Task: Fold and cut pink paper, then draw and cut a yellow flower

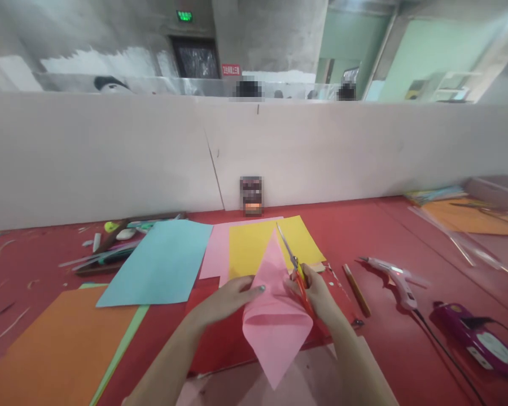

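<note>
My left hand (228,299) pinches the left edge of a folded pink paper (275,321), which is held up over the red table (364,237) in a kite shape with points toward and away from me. My right hand (317,296) grips red-handled scissors (294,265) at the paper's right edge. Their blades are slightly apart and point up and away over a yellow sheet (258,242). A pale pink sheet (215,251) and a light blue sheet (161,262) lie just behind my hands.
An orange sheet (55,349) over a green one lies at the near left. A wooden stick (356,289), a glue gun (393,279) with its cord and a purple device (474,335) lie to the right. Pens and tools (110,248) sit far left. A white partition (152,152) backs the table.
</note>
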Action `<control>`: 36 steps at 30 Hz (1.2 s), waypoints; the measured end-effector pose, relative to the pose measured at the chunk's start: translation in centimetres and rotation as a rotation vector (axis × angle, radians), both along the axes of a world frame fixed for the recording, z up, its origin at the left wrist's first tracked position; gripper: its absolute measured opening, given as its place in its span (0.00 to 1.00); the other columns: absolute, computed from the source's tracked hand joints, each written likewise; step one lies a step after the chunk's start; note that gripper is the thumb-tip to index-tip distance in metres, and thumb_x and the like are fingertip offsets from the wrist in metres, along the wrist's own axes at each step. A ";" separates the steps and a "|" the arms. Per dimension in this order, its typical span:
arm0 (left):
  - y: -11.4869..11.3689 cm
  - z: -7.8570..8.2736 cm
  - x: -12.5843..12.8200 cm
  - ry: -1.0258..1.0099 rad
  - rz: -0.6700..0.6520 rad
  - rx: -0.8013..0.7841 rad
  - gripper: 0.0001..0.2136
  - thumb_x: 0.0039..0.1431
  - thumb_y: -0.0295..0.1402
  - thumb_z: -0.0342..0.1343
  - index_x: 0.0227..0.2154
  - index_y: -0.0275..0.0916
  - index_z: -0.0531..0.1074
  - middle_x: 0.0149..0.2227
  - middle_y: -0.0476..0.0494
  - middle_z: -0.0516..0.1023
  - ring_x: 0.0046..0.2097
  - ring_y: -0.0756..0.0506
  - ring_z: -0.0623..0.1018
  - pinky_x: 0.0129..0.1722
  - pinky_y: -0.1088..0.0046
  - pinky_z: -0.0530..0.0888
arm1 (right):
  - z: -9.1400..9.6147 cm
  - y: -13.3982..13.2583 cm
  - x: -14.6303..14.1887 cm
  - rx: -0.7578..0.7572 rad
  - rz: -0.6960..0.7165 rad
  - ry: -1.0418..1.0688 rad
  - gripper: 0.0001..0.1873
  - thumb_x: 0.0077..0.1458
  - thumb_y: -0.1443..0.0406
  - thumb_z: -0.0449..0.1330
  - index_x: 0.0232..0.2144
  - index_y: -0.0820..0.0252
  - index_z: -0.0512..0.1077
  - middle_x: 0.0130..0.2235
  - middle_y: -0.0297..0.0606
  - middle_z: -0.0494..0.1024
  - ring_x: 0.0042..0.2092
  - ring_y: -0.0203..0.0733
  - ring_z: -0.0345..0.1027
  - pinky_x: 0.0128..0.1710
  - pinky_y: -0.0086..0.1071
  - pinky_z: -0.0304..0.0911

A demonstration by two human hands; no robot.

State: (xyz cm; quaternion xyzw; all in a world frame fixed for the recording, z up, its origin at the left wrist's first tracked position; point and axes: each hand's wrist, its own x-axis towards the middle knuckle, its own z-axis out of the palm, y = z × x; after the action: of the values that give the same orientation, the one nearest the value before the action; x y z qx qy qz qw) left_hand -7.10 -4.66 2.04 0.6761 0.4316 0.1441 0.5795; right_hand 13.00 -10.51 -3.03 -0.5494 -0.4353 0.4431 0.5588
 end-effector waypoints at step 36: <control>0.5 0.4 2.6 -0.195 0.865 0.310 0.17 0.49 0.45 0.51 0.16 0.38 0.61 0.15 0.54 0.60 0.19 0.52 0.61 0.19 0.77 0.58 | -0.6 -0.1 -7.8 0.074 -0.154 0.475 0.18 0.46 0.52 0.60 0.34 0.58 0.67 0.16 0.23 0.58 0.16 0.28 0.49 0.14 0.22 0.46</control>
State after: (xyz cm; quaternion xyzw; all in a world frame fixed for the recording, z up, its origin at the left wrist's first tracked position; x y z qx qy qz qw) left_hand -4.47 -4.20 2.40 0.4959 0.5907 0.4981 0.3962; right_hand 5.18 -10.61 -3.65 -0.4404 -0.2647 0.4998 0.6973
